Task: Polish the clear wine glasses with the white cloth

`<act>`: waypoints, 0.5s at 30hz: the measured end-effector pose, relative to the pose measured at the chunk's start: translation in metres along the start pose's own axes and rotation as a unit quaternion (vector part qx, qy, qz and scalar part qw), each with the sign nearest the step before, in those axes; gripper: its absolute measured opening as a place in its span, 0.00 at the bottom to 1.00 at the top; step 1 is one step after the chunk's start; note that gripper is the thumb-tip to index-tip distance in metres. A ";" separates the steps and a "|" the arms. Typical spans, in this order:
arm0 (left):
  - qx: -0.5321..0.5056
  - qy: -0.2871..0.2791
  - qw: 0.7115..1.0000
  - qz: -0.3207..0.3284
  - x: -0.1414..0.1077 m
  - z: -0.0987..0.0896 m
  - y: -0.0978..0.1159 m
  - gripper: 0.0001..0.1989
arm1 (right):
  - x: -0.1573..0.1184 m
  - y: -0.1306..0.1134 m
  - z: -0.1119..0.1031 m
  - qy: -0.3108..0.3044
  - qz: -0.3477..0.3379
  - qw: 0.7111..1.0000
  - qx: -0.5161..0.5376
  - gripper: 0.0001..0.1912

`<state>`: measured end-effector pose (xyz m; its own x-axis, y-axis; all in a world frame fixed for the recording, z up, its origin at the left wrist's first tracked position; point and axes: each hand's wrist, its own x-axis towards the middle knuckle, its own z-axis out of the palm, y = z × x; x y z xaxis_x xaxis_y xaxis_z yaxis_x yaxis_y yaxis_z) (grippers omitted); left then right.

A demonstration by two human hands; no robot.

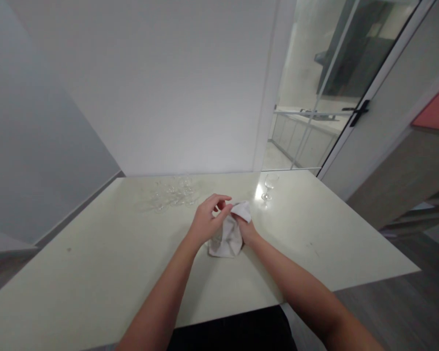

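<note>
A pale cloth [227, 240] hangs in loose folds between my hands, over the middle of the table. My right hand [248, 232] is closed on it from the right side, and part of the cloth covers those fingers. At the cloth's upper left is my left hand [209, 217], its fingers curved and a gap showing between thumb and forefinger. The left thumb tip reaches the cloth's edge; I see nothing gripped in that hand. Whether the cloth wraps anything is hidden. Beyond my right hand stands a clear stemmed glass [270, 185], upright.
Several clear glasses [175, 192] are grouped at the back left of the white table [106, 263], some seemingly lying down. A white wall [190, 97] borders the back edge. To the right is a glazed door with a black handle [359, 113].
</note>
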<state>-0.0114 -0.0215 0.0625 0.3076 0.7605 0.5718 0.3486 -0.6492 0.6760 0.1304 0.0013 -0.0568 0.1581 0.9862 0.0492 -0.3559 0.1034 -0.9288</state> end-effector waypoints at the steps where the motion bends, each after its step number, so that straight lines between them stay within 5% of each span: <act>1: 0.018 0.015 1.000 -0.019 0.003 0.010 -0.014 0.14 | 0.002 0.003 0.000 0.016 0.005 1.000 0.017 0.19; 6: -0.017 -0.008 0.997 -0.080 -0.011 0.035 -0.065 0.16 | 0.010 0.009 0.000 0.114 0.028 0.990 0.078 0.20; 15: 0.002 -0.041 0.994 -0.106 -0.013 0.047 -0.074 0.22 | 0.010 -0.006 0.005 0.095 -0.016 0.985 0.140 0.16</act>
<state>0.0002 0.0164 -0.0169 0.2972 0.8772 0.3771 0.4173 -0.4746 0.7750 0.1293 0.0109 -0.0493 0.3332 0.9427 -0.0171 -0.5839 0.1921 -0.7888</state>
